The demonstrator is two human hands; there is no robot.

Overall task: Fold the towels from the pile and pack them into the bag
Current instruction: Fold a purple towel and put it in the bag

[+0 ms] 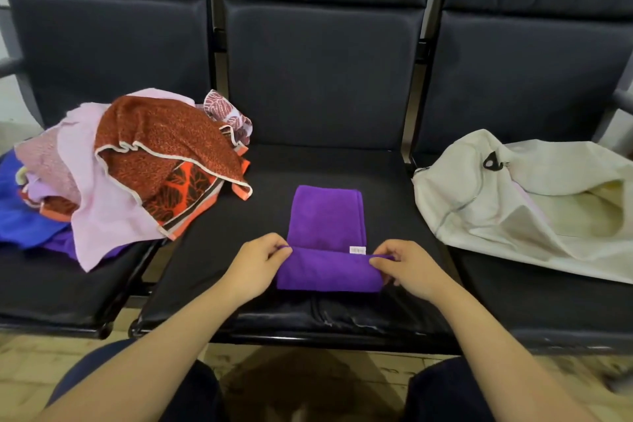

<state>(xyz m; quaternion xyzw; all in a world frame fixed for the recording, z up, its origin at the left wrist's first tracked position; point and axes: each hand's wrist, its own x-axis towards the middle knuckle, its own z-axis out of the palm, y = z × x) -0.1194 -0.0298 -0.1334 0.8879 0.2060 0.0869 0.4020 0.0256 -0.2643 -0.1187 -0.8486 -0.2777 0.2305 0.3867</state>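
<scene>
A purple towel (327,219) lies on the middle black seat (322,164), folded into a narrow strip with a small white tag at its near right. Its near end is turned up and over toward the far end. My left hand (258,264) pinches the left corner of that turned end, and my right hand (409,267) pinches the right corner. The pile of towels (137,164) rests on the left seat, with a rust-red patterned one on top of pink, lilac and blue ones. The off-white bag (513,202) lies on the right seat, its mouth open toward the right.
Three black padded seats stand in a row with upright backrests (322,62) behind. Metal frame bars run between the seats. My knees and a tiled floor (308,384) show below the front edge.
</scene>
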